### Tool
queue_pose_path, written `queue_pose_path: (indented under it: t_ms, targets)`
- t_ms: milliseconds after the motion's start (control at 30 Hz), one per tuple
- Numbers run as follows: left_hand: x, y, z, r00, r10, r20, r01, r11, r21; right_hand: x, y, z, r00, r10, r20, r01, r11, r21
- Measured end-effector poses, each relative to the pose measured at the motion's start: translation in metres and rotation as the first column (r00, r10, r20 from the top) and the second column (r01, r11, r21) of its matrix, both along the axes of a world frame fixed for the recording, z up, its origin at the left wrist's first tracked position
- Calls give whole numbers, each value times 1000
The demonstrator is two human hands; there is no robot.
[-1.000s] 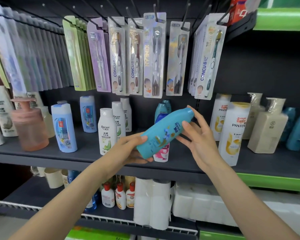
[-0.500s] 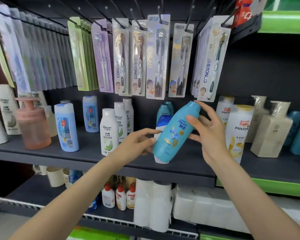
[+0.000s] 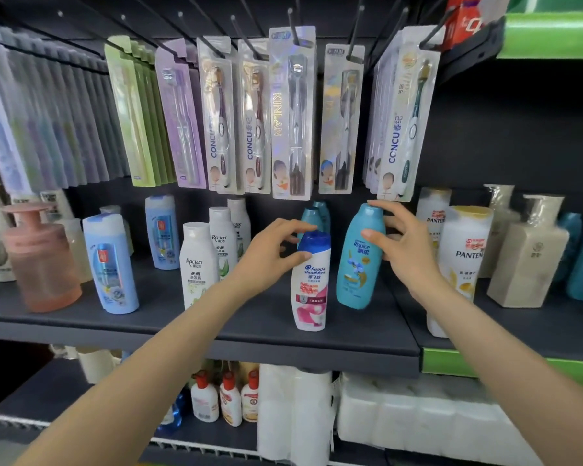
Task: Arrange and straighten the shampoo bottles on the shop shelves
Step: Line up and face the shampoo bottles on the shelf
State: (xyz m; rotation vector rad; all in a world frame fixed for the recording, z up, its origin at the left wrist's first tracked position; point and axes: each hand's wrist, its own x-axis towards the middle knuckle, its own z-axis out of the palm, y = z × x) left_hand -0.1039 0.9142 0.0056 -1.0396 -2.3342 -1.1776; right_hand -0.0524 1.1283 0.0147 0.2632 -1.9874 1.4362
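While the teal Rejoice bottle stands on the dark shelf, leaning slightly with its cap toward the right, the right hand holds it near the top: index finger over the cap, thumb against the front of the neck, grip narrow and curled round the bottle. Label faces outward.

Just to its left, and a little nearer the shelf's front edge, stands the head & shoulders bottle, upright, blue cap. Left hand pinches that cap, thumb at the front, fingers over the top; grip narrow.

Step in hand, as judged: seating the teal bottle in its row and squaring its neighbour. Next move calls for tipping the teal bottle fully upright, then letting go without rocking it; the head & shoulders bottle probably wants pushing back into line.

Edges and room: two more teal bottles stand behind, so little depth to spare rearward. Pantene bottle near on the right, partly hidden by the right forearm. Hanging toothbrush packs end just above the teal cap; little headroom for lifting. White Racien bottles to the left, apart. Front edge open.
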Motion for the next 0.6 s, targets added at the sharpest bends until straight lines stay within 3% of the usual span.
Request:
queue_pose_path:
  t_ms: [267,433,600]
  targets:
    - [-8,4,-7,999,-30,26,27,992,121,-64,-4,-18,985,120,127,-124,992,23]
    - [-9,7,-12,999,-41,33,35,983,178,-90,-13,-29,974,171,150,-184,980,80]
    - [-11,7,-13,998,-41,42,32,982,186,-110,-11,-36,964,218,152,-226,973,40]
